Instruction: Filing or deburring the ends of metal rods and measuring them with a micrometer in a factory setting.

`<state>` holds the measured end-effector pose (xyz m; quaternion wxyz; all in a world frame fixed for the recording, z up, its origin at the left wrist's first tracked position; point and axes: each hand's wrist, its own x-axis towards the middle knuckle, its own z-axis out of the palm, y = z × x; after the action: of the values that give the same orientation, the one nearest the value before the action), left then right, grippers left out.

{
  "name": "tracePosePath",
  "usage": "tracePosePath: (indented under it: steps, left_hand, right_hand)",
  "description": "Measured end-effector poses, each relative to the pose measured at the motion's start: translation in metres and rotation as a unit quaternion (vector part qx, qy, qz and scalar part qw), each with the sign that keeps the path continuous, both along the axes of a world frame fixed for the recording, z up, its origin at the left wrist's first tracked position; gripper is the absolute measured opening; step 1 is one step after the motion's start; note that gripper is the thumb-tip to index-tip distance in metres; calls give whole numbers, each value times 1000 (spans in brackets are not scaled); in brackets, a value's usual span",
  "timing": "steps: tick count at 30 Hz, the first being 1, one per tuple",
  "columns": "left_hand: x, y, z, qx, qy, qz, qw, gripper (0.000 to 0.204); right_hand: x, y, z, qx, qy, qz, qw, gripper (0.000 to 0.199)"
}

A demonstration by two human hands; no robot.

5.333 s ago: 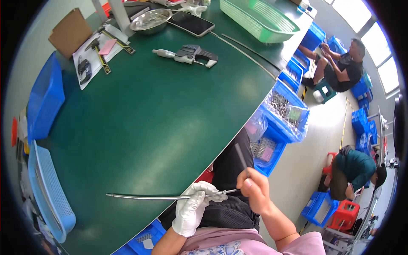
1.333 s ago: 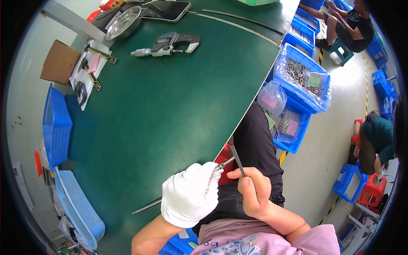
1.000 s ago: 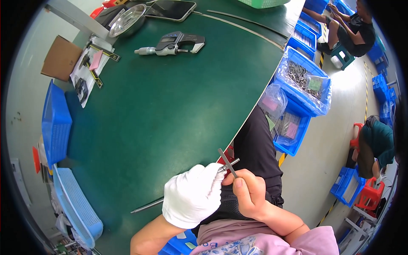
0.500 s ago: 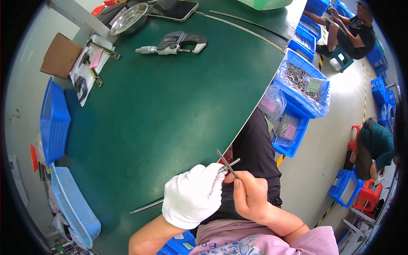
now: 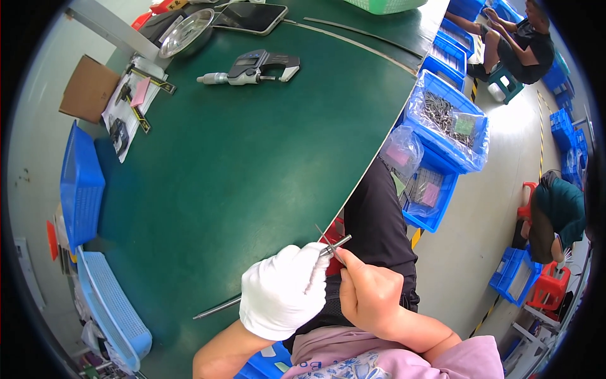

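Observation:
My left hand [image 5: 283, 292], in a white glove, is closed around a long thin metal rod [image 5: 218, 307]. The rod's tapered end sticks out to the lower left over the green table, and its other end shows past my fingers on the right. My bare right hand [image 5: 377, 294] pinches a thin grey metal strip that looks like a small flat file [image 5: 324, 235]. The file crosses the rod close to its right end and seems to touch it. Both hands are at the table's near edge, above my lap.
A digital micrometer [image 5: 249, 68] lies on the green table [image 5: 240, 158], with a phone [image 5: 252, 18] and steel bowl [image 5: 187, 33] behind it. Blue baskets [image 5: 82, 183] line the left side. Right of the table stand blue crates [image 5: 459, 161] of metal parts. Two people sit farther right.
My right hand has shifted slightly and turned the file, which now shows its narrow edge across the rod. My left hand keeps its grip, and the view has moved a little.

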<state>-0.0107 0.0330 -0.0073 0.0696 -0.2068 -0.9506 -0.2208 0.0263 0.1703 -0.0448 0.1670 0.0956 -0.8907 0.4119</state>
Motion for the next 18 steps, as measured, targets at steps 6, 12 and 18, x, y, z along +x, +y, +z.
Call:
tracePosePath:
  steps: [6, 12, 18]
  left_hand:
    - [0, -1, -1, 5, 13, -2, 1000, 10]
    - [0, -1, -1, 1, 8, -2, 1000, 10]
    - [-1, -1, 1, -11, -2, -4, 1000, 9]
  right_hand:
    - [1, 1, 0, 44, 6, 10, 999, 30]
    - [-4, 1, 3, 45, 18, 12, 999, 30]
    - [-7, 5, 14, 55, -24, 40, 997, 26]
